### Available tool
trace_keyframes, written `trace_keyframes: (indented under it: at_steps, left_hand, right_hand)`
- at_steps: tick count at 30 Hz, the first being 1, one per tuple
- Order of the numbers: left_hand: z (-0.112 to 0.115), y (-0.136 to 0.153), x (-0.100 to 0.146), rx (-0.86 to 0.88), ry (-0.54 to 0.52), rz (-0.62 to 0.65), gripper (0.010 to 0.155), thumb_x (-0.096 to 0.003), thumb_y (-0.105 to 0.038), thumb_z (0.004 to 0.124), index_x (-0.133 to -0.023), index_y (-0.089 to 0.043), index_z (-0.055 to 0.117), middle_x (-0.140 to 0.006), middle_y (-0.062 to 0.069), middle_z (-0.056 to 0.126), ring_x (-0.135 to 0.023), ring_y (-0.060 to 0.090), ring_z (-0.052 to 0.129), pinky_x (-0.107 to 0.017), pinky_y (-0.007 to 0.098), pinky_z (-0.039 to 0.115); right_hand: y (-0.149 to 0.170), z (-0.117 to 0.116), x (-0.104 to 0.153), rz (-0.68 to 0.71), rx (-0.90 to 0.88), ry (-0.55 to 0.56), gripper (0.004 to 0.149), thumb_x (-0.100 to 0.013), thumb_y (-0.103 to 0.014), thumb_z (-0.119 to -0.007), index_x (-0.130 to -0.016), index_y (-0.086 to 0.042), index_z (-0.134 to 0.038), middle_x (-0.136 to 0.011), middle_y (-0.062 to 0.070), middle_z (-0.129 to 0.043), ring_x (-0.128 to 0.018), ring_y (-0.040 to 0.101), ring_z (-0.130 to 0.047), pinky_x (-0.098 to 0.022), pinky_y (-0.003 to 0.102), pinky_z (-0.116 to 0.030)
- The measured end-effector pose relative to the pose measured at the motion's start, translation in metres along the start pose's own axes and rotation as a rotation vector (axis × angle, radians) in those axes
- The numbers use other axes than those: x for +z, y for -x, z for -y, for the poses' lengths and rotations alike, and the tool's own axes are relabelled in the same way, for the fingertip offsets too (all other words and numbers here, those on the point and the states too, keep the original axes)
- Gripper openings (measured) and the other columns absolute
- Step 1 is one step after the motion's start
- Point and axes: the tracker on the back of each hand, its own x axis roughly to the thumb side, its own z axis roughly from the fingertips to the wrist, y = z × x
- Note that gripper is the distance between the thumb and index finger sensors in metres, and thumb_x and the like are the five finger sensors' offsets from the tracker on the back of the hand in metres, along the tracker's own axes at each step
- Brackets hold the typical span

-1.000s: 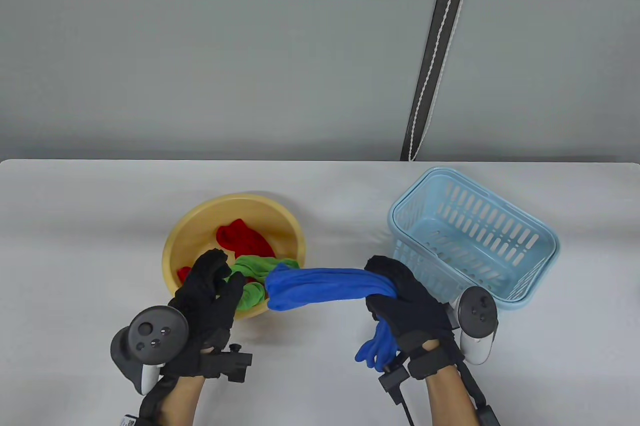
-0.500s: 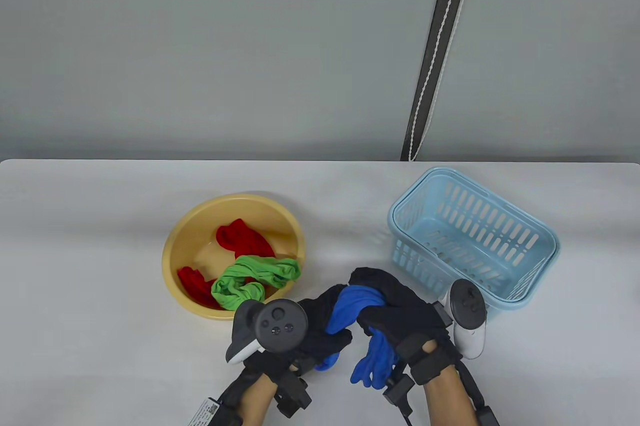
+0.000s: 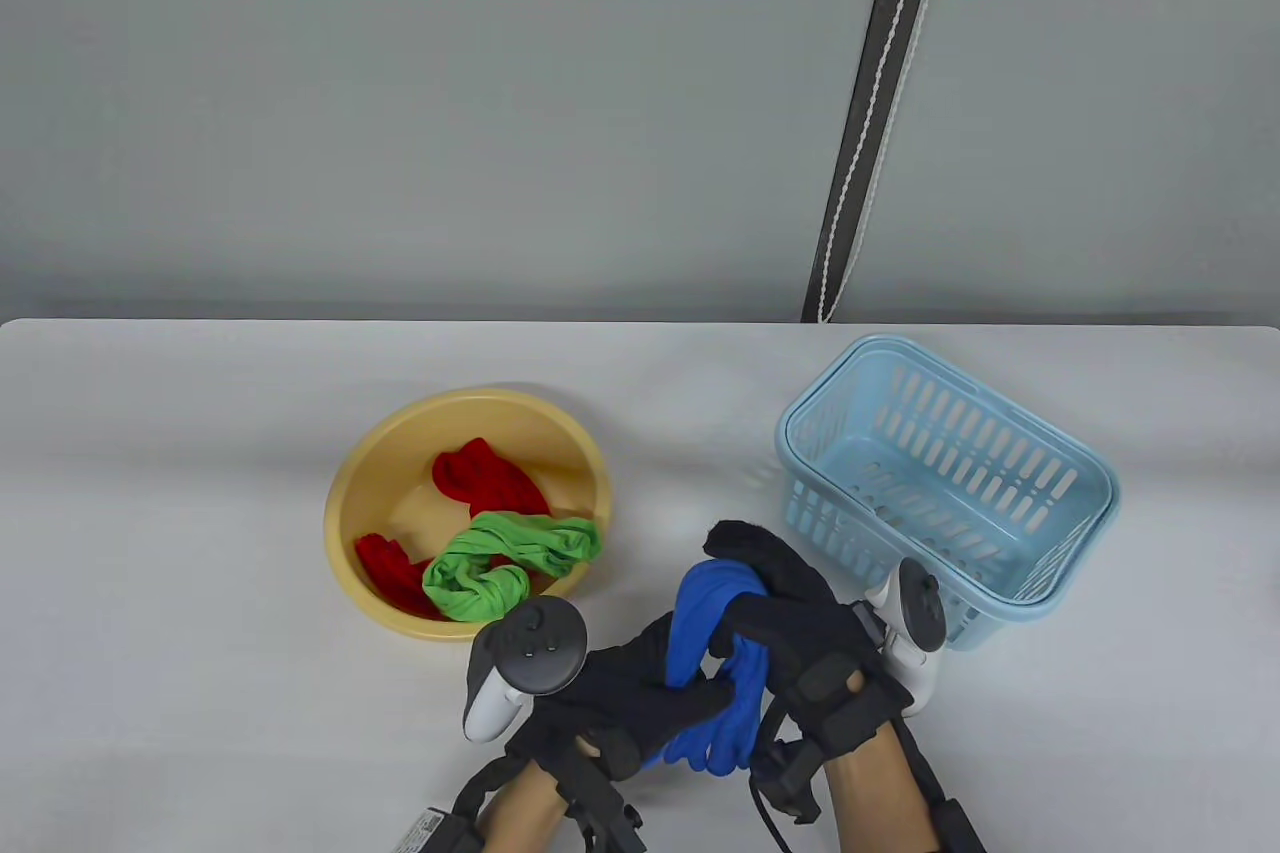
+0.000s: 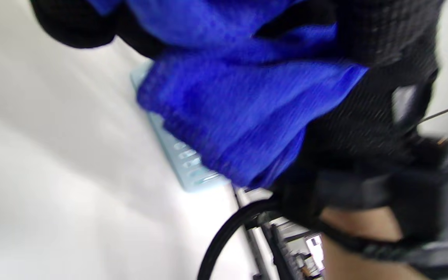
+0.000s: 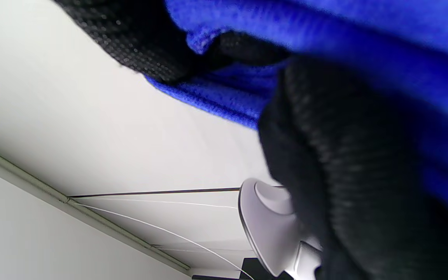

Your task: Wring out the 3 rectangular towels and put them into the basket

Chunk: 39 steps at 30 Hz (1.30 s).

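Note:
Both gloved hands hold a bunched blue towel (image 3: 706, 631) above the table's front, between bowl and basket. My left hand (image 3: 650, 688) grips its lower part from the left; my right hand (image 3: 790, 608) is curled round its upper part. The blue towel (image 4: 243, 112) fills the left wrist view, and the blue towel (image 5: 325, 35) crosses the top of the right wrist view. A green towel (image 3: 505, 558) and a red towel (image 3: 485, 478) lie in the yellow bowl (image 3: 370, 473). The light-blue basket (image 3: 1085, 478) at the right holds nothing.
The white table (image 3: 200, 493) runs to a grey wall behind. A dark strap with a white cord (image 3: 870, 108) hangs down the wall behind the basket. The basket's corner (image 4: 187, 165) shows behind the towel in the left wrist view.
My left hand has left the bowl and come right to grip the blue towel. The towel, first stretched out from the right hand, is now bunched between both hands.

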Motion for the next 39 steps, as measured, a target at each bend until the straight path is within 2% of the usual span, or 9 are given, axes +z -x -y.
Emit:
trace_keyframes:
  at_steps: [6,9,13,18,22,26,32,35,39]
  left_hand:
    - [0.009,0.0,-0.01,0.013,0.077,-0.06,0.094,-0.0384,-0.075,0.081,-0.104,-0.01,0.065,-0.09,0.016,0.082,-0.052,0.026,0.09,-0.053,0.056,0.08]
    - [0.012,0.001,-0.013,0.134,0.064,-0.031,0.073,-0.0449,-0.062,0.09,-0.097,-0.014,0.076,-0.095,0.018,0.078,-0.06,0.031,0.089,-0.058,0.061,0.076]
    - [0.012,0.003,-0.014,0.166,0.026,0.029,0.049,-0.0495,-0.05,0.093,-0.086,-0.021,0.08,-0.112,0.018,0.072,-0.092,0.049,0.079,-0.064,0.072,0.069]
    - [-0.004,0.007,-0.011,0.219,-0.051,0.023,0.043,-0.0487,-0.037,0.097,-0.085,-0.021,0.079,-0.077,0.005,0.103,-0.068,0.038,0.108,-0.054,0.063,0.088]
    - [-0.016,-0.002,-0.005,0.036,-0.105,0.026,0.044,-0.0505,-0.041,0.094,-0.087,-0.022,0.079,-0.067,0.005,0.103,-0.044,0.027,0.109,-0.041,0.052,0.094]
    - [-0.03,-0.017,0.006,-0.192,-0.222,0.026,0.044,-0.0493,-0.045,0.094,-0.085,-0.022,0.082,-0.053,0.0,0.104,-0.023,0.02,0.103,-0.012,0.036,0.09]
    - [-0.041,-0.034,0.028,-0.691,-0.415,0.029,0.044,-0.0471,-0.048,0.095,-0.082,-0.024,0.086,-0.047,-0.002,0.106,-0.017,0.019,0.102,-0.008,0.035,0.089]
    - [-0.04,-0.036,0.034,-0.904,-0.467,0.04,0.043,-0.047,-0.049,0.095,-0.083,-0.026,0.085,-0.049,-0.003,0.106,-0.019,0.019,0.103,-0.009,0.036,0.089]
    - [-0.035,-0.039,0.037,-1.161,-0.429,0.073,0.042,-0.047,-0.048,0.094,-0.084,-0.029,0.084,-0.053,-0.002,0.105,-0.023,0.022,0.103,-0.012,0.037,0.089]
  right_hand:
    - [0.006,-0.005,-0.009,-0.014,0.008,0.014,0.058,-0.054,-0.029,-0.093,-0.105,-0.021,-0.066,-0.078,0.02,-0.082,-0.053,0.026,-0.087,-0.043,0.043,-0.079]
    - [0.007,-0.005,-0.01,0.003,-0.045,0.027,0.057,-0.055,-0.03,-0.092,-0.105,-0.022,-0.065,-0.078,0.018,-0.081,-0.053,0.024,-0.087,-0.042,0.04,-0.08]
    - [0.003,-0.002,-0.008,0.041,-0.079,0.024,0.057,-0.056,-0.03,-0.091,-0.105,-0.022,-0.064,-0.08,0.018,-0.081,-0.056,0.025,-0.087,-0.045,0.041,-0.08]
    - [-0.005,0.007,0.0,0.081,-0.087,0.051,0.057,-0.056,-0.025,-0.091,-0.106,-0.02,-0.063,-0.086,0.021,-0.078,-0.065,0.032,-0.087,-0.055,0.052,-0.078]
    - [-0.013,0.012,0.005,0.101,-0.073,0.03,0.058,-0.055,-0.022,-0.09,-0.107,-0.019,-0.063,-0.09,0.022,-0.077,-0.072,0.036,-0.086,-0.061,0.06,-0.074]
    - [-0.021,0.019,0.008,0.104,-0.012,-0.045,0.063,-0.055,-0.019,-0.09,-0.11,-0.018,-0.06,-0.097,0.023,-0.075,-0.082,0.042,-0.084,-0.067,0.07,-0.064]
    - [-0.02,0.02,0.011,0.007,0.186,-0.169,0.075,-0.054,-0.028,-0.094,-0.115,-0.015,-0.053,-0.105,0.024,-0.07,-0.097,0.049,-0.073,-0.069,0.074,-0.056]
    - [-0.013,0.018,0.011,-0.069,0.26,-0.194,0.078,-0.056,-0.044,-0.089,-0.117,-0.014,-0.051,-0.107,0.027,-0.066,-0.1,0.052,-0.068,-0.069,0.076,-0.052]
    - [-0.002,0.016,0.01,-0.184,0.308,-0.167,0.08,-0.058,-0.056,-0.08,-0.117,-0.01,-0.053,-0.103,0.03,-0.068,-0.095,0.056,-0.068,-0.067,0.077,-0.051]
